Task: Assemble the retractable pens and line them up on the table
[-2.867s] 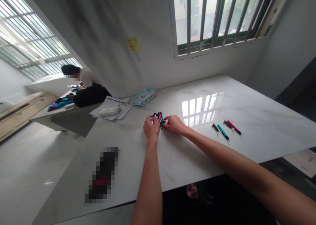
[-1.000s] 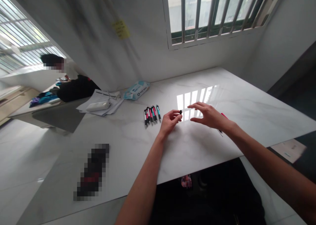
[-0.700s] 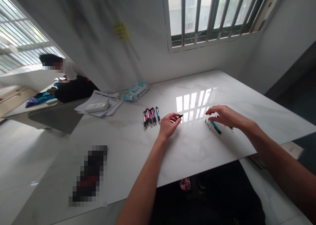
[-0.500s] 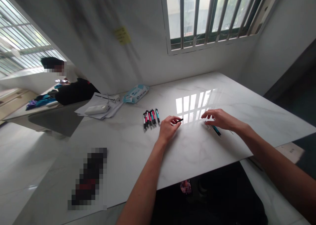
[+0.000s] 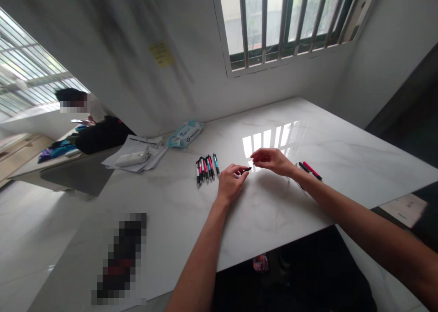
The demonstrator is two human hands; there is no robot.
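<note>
Right hand [image 5: 273, 161] back beside left hand [image 5: 230, 184]

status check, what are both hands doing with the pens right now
Left hand pinches small black pen part. Right hand closed at its tip. Pen row lies left, red pen right. Nothing between.

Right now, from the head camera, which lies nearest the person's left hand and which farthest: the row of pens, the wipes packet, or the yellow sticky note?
From the left hand:
1. Row of pens, on the table just to its left.
2. Wipes packet, farther back by the wall.
3. Yellow sticky note, high on the wall.
</note>
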